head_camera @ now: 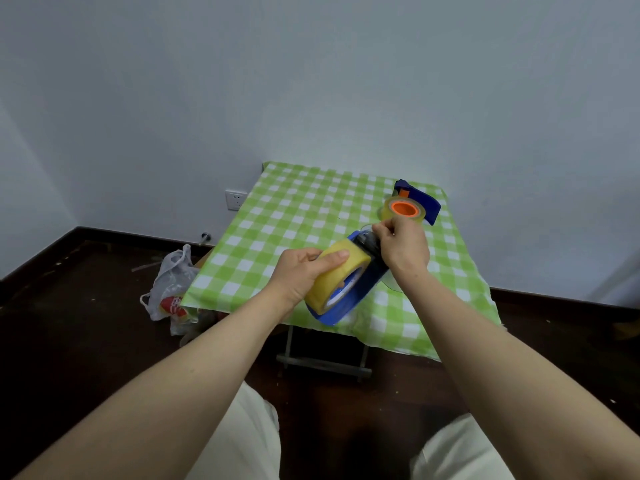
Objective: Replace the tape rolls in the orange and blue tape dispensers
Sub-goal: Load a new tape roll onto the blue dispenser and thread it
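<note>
I hold a blue tape dispenser (349, 299) above the near edge of the table, with a yellowish tape roll (337, 275) seated in it. My left hand (301, 271) grips the roll, thumb across its top. My right hand (403, 247) is at the dispenser's front end, fingers curled and pinching a clear tape end near the cutter. Further back on the table lies a second dispenser (420, 199), dark blue with an orange hub (403, 207) and a clear tape roll on it.
The small folding table wears a green-and-white checked cloth (294, 216) and stands against a white wall. A plastic bag (171, 289) lies on the dark floor to the left. A wall socket (236, 199) is behind it.
</note>
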Available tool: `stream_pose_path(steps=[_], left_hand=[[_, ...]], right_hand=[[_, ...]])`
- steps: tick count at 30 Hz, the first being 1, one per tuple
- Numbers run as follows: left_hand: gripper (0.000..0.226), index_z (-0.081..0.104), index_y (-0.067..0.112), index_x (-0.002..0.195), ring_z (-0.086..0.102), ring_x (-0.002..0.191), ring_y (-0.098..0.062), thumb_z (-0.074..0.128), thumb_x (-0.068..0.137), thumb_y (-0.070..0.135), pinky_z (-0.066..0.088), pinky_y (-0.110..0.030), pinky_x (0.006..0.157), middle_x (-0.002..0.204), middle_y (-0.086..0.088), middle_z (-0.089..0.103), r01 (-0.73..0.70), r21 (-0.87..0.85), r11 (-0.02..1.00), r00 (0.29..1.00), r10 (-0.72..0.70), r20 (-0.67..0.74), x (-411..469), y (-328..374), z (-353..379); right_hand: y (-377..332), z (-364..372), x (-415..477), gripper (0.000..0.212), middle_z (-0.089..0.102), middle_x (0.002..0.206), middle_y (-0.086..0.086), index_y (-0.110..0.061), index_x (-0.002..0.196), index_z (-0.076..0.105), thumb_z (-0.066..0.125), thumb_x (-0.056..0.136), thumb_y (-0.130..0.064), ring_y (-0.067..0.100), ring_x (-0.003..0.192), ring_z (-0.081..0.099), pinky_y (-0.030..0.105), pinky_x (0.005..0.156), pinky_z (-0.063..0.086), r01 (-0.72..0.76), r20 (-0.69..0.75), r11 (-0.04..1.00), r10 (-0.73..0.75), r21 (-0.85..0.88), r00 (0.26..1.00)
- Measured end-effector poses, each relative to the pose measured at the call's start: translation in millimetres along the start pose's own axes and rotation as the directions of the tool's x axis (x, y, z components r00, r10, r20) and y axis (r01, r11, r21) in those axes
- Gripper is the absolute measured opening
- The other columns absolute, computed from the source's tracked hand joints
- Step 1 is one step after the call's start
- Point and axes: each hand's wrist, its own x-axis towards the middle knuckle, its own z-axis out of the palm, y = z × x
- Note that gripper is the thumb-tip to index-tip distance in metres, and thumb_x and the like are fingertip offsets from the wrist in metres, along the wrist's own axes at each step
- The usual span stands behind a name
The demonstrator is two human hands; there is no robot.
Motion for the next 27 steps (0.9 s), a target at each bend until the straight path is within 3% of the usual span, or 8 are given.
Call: stream_pose_path(steps=[2, 4, 6, 12, 15, 22, 24, 27], left_hand=[[0.072, 0.062, -0.016, 0.093, 0.064, 0.065, -0.024, 0.082, 0.06, 0.045, 0.052, -0.035, 0.067, 0.075, -0.026, 0.066, 0.007, 0.001, 1.0, 1.0, -0.007, -0.02, 1.8, -0.8, -0.8], [0.049, 0.065, -0.01, 0.085, 0.064, 0.049, -0.016, 0.079, 0.071, 0.034, 0.052, -0.023, 0.054, 0.059, -0.011, 0.068, 0.026, 0.007, 1.0, 0.998, -0.026, -0.054, 3.4, -0.3, -1.6], [0.038, 0.066, -0.002, 0.078, 0.063, 0.044, -0.013, 0.078, 0.072, 0.033, 0.052, -0.02, 0.049, 0.052, -0.005, 0.068, 0.034, 0.038, 0.999, 0.997, -0.031, -0.064, 5.0, 3.2, -1.1], [0.04, 0.065, 0.004, 0.064, 0.062, 0.048, -0.019, 0.081, 0.067, 0.041, 0.053, -0.029, 0.057, 0.06, -0.015, 0.068, 0.039, 0.081, 0.996, 0.992, -0.029, -0.121, 6.2, 10.9, -2.0], [0.061, 0.067, -0.005, 0.072, 0.062, 0.056, -0.025, 0.081, 0.059, 0.053, 0.056, -0.041, 0.068, 0.069, -0.026, 0.068, 0.003, 0.154, 0.988, 0.988, 0.021, -0.155, 6.6, 14.5, 2.3], [0.067, 0.053, 0.01, 0.055, 0.05, 0.051, -0.022, 0.067, 0.05, 0.075, 0.048, -0.04, 0.059, 0.051, -0.012, 0.054, 0.014, 0.364, 0.931, 0.969, 0.077, -0.235, 10.8, 16.8, -0.6], [0.065, 0.053, 0.01, 0.054, 0.054, 0.049, -0.024, 0.068, 0.053, 0.073, 0.052, -0.043, 0.063, 0.048, -0.011, 0.056, 0.01, 0.341, 0.94, 0.969, 0.076, -0.237, 8.4, 15.7, -2.1], [0.055, 0.053, 0.005, 0.053, 0.056, 0.038, -0.021, 0.076, 0.066, 0.054, 0.053, -0.036, 0.059, 0.052, -0.018, 0.056, 0.004, 0.19, 0.982, 0.973, 0.04, -0.227, 5.3, 13.2, -6.0]], right_hand=[[1.4, 1.6, -0.4, 0.022, 0.068, 0.102, 0.005, -0.012, 0.097, 0.064, 0.049, 0.095, -0.028, 0.026, 0.096, 0.061, 0.03, 0.069, 0.036, -0.001, -0.014, 1.0, 0.001, 0.02, 1.0], [2.0, 4.1, -0.4, 0.023, 0.068, 0.103, 0.006, -0.011, 0.099, 0.064, 0.05, 0.095, -0.028, 0.026, 0.097, 0.061, 0.03, 0.07, 0.037, -0.002, -0.014, 1.0, 0.002, 0.03, 1.0], [2.9, 5.7, 0.4, 0.024, 0.068, 0.104, 0.006, -0.01, 0.101, 0.065, 0.051, 0.095, -0.028, 0.026, 0.098, 0.061, 0.03, 0.072, 0.039, -0.016, -0.016, 0.999, 0.017, 0.046, 1.0], [3.7, 8.8, 0.7, 0.024, 0.068, 0.104, 0.007, -0.008, 0.101, 0.065, 0.052, 0.094, -0.026, 0.027, 0.099, 0.061, 0.034, 0.08, 0.045, -0.071, -0.059, 0.986, 0.081, 0.154, 0.995], [2.5, 7.9, -0.2, 0.025, 0.068, 0.105, 0.006, -0.009, 0.102, 0.065, 0.051, 0.094, -0.028, 0.026, 0.1, 0.061, 0.033, 0.076, 0.043, -0.076, -0.078, 0.986, 0.089, 0.149, 0.993], [2.5, 9.6, -5.0, 0.021, 0.068, 0.105, 0.005, -0.011, 0.101, 0.065, 0.053, 0.094, -0.027, 0.024, 0.099, 0.061, 0.033, 0.078, 0.044, -0.025, -0.094, 0.987, 0.04, 0.158, 0.995], [4.1, 9.9, -4.4, 0.019, 0.069, 0.1, 0.007, -0.008, 0.097, 0.067, 0.056, 0.092, -0.024, 0.025, 0.095, 0.062, 0.034, 0.079, 0.046, -0.03, -0.072, 0.979, 0.045, 0.201, 0.996], [3.5, 5.3, 0.7, 0.015, 0.069, 0.087, 0.006, -0.007, 0.087, 0.07, 0.063, 0.088, -0.021, 0.021, 0.083, 0.062, 0.037, 0.08, 0.051, -0.038, -0.02, 0.959, 0.045, 0.282, 0.999]])
